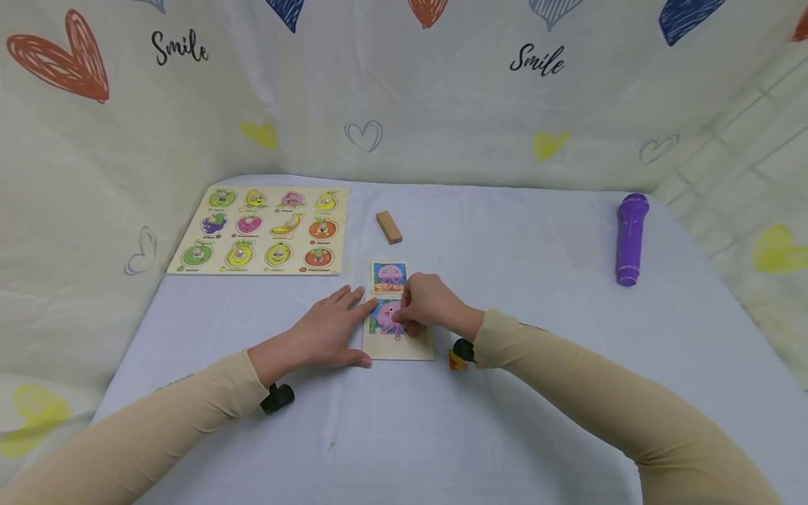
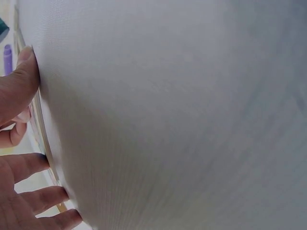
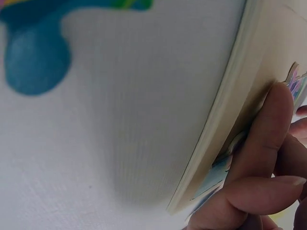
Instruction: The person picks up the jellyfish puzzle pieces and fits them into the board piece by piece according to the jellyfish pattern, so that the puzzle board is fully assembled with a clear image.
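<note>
A small wooden puzzle board (image 1: pixel 398 348) lies on the table, its upper part covered by jigsaw pieces with a pink cartoon animal. My left hand (image 1: pixel 328 330) rests spread along the board's left side; in the left wrist view its thumb (image 2: pixel 28 67) touches the board's edge. Over the board's upper right, my right hand (image 1: pixel 435 301) has its fingers curled at a puzzle piece (image 3: pixel 298 85), seen partly in the right wrist view. A matching picture card (image 1: pixel 388 268) sits just above the board. Beside the right wrist lies a loose puzzle piece (image 1: pixel 457 360), partly hidden.
At the back left lies a fruit picture board (image 1: pixel 259 235). A small wooden block (image 1: pixel 388 227) lies behind the card, and a purple cylinder (image 1: pixel 630 242) stands out at the far right. The white-covered table (image 1: pixel 536 238) meets a printed cloth backdrop (image 1: pixel 442 105).
</note>
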{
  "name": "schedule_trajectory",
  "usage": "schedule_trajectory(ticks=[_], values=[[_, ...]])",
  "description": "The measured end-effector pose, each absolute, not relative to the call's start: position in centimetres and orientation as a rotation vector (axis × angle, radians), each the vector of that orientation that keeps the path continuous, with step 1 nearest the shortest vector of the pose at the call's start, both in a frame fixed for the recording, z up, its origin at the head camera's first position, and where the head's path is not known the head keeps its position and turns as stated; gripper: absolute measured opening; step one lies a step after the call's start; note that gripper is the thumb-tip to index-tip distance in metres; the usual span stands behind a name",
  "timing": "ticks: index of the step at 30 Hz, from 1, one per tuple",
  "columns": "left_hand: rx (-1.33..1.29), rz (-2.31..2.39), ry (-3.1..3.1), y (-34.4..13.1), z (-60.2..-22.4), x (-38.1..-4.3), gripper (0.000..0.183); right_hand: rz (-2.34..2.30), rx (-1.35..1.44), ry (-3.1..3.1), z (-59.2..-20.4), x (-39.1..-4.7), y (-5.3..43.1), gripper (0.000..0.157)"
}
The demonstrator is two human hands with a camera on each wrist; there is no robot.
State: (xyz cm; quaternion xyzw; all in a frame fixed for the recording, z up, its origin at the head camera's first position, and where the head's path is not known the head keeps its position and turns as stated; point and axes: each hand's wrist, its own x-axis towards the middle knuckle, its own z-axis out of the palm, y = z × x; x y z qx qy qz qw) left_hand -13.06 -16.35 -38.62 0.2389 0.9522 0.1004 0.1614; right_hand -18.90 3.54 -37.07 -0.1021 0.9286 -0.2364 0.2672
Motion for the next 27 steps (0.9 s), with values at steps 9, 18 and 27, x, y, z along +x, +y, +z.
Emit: schedule_trajectory(ticks=[9,18,27], values=[[0.688,0.285,2.730,-16.3,-38.5,-12.9,0.098,-0.615,-0.313,2.564,-37.4,-18.4,3.4,0.023],[0.687,0.299,2.733,-16.1,-38.4,-12.8,0.098,-0.763,-0.492,2.420,-36.7,-18.1,6.2,0.010],[0.691,0.301,2.730,-16.3,-38.8,-12.9,0.098,-0.935,-0.601,2.466,-36.2,-17.8,12.6,0.015]])
